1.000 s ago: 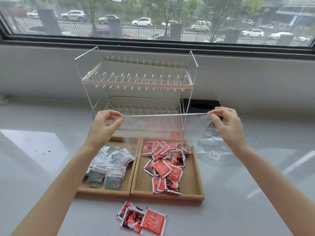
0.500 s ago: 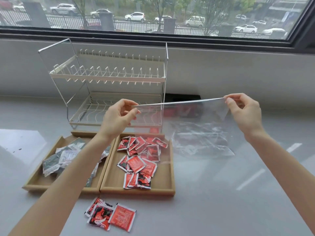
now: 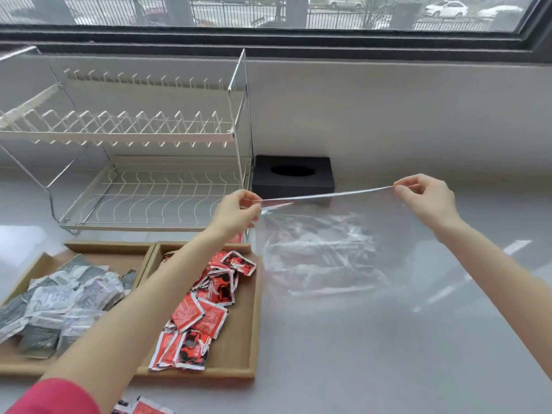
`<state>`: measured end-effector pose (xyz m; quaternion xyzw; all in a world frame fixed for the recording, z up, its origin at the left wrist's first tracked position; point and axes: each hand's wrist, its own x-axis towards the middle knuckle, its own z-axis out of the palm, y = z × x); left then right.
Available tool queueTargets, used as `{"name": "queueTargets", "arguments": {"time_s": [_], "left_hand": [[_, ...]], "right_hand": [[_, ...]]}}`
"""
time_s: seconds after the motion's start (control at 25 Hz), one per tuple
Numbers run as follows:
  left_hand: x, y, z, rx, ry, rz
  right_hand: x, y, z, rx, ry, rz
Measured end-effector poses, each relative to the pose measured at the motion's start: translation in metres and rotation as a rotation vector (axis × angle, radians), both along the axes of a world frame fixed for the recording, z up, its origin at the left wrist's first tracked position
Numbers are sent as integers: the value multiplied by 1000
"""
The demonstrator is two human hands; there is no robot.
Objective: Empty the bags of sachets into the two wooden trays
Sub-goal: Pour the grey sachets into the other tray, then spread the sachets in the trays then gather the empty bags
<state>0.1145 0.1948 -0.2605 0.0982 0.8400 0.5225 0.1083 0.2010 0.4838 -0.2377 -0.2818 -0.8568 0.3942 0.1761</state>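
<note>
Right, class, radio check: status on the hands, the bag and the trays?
Left hand and right hand pinch clear bag, stretched, empty. Red sachets in right tray. Nothing in the way.

A white two-level wire dish rack [image 3: 143, 162] stands at the back left of the smooth grey table [image 3: 388, 354]. Just to its right, against the pale wall [image 3: 388, 115], sits a flat black box with an oval hole in its top [image 3: 292, 177]. Above is a big window with a dark frame [image 3: 268, 40]. Outside are a fence and parked cars [image 3: 445, 8].
</note>
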Motion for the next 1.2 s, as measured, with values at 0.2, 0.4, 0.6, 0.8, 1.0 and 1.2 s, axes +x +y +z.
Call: {"name": "queueTargets", "arguments": {"time_s": [0.2,0.4,0.6,0.8,1.0,1.2], "left_hand": [[-40,34,-31,-121,-55,73],[-63,55,-59,-277,-40,93],[-71,64,-68,-381,-31,65],[-69,62,-67,-488,-88,-62],[-59,57,-52,-529,-57,-166],[-40,42,-33,-605,3,-292]], "right_hand": [[-41,27,-35,-19,-101,-9],[-65,40,-77,-47,-172,10],[-71,44,-105,-124,-222,-13],[-72,40,-95,-70,-355,113],[-65,22,-79,188,-502,259],[-49,-7,-53,281,-527,355]]}}
